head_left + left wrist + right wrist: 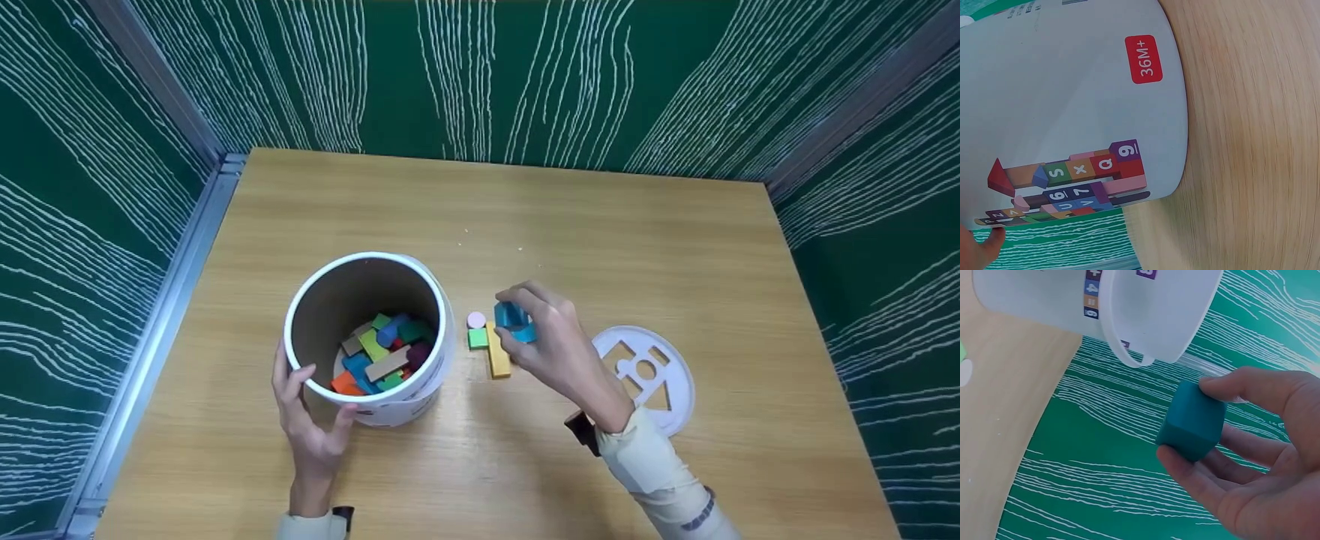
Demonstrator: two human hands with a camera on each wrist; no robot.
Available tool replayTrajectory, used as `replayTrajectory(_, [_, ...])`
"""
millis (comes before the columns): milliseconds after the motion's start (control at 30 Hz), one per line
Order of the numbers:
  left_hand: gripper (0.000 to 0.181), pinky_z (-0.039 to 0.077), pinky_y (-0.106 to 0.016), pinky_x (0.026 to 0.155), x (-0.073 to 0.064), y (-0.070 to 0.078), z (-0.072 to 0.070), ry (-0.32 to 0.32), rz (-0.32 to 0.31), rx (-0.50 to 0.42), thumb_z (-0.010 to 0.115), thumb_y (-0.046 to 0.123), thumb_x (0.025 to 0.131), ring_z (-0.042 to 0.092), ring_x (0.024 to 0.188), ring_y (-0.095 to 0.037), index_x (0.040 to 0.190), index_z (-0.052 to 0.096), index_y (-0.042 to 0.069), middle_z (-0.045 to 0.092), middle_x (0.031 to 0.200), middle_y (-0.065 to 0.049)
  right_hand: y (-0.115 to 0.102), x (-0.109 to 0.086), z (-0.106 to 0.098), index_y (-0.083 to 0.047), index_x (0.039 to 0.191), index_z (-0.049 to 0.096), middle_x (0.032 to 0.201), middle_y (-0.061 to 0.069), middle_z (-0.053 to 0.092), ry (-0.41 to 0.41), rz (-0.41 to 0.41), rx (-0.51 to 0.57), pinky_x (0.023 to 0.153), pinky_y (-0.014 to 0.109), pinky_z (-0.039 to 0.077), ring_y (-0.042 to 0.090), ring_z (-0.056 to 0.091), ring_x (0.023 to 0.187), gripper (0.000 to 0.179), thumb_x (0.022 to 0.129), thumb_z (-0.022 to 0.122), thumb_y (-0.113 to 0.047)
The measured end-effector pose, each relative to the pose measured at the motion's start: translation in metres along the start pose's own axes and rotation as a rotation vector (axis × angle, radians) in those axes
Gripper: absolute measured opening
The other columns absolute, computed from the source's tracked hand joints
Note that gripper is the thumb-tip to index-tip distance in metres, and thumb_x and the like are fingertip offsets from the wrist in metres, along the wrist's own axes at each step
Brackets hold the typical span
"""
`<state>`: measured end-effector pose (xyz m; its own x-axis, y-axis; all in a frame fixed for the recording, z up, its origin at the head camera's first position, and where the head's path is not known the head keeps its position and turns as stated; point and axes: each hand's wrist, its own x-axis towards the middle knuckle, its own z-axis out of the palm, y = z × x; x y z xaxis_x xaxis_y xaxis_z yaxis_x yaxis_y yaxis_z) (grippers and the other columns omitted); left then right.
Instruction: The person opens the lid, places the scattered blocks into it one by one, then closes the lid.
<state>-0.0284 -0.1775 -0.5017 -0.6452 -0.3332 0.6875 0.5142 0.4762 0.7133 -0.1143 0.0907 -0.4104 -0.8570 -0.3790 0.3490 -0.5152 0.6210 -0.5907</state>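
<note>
In the head view a tall white bucket (401, 412) of coloured wooden blocks (388, 364) stands left of the middle. My left hand (311, 431) holds its near left side, fingers and thumb spread round the wall by the rim. To the right, my right hand (551, 341) pinches a teal block (1193, 419) between thumb and fingers, raised above the table. Below that hand lie a yellow bar (498, 352), a green block (478, 339), a pink round block (476, 320) and another blue piece (527, 333), partly hidden.
A white lid (679, 382) with shaped holes lies on the wooden table (480, 465), partly behind my right forearm. The bucket has a white handle (1111, 323). Green walls with white lines (480, 82) enclose the table at the back and sides.
</note>
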Motion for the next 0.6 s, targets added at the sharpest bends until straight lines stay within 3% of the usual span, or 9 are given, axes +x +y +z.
replayTrajectory(600, [0.069,0.031,-0.036,0.109,-0.002,0.0,0.0,-0.003,-0.014,0.008,0.063,0.047,0.084,0.029,0.133,-0.03,0.113,0.04,-0.011,0.026,0.139,-0.039,-0.018,0.013,0.0,-0.005,0.111,0.066,0.108,0.006,0.063,-0.046,-0.087,0.032,0.076,0.027,0.055,0.018,0.062,0.092,0.034,0.079,0.075,-0.009])
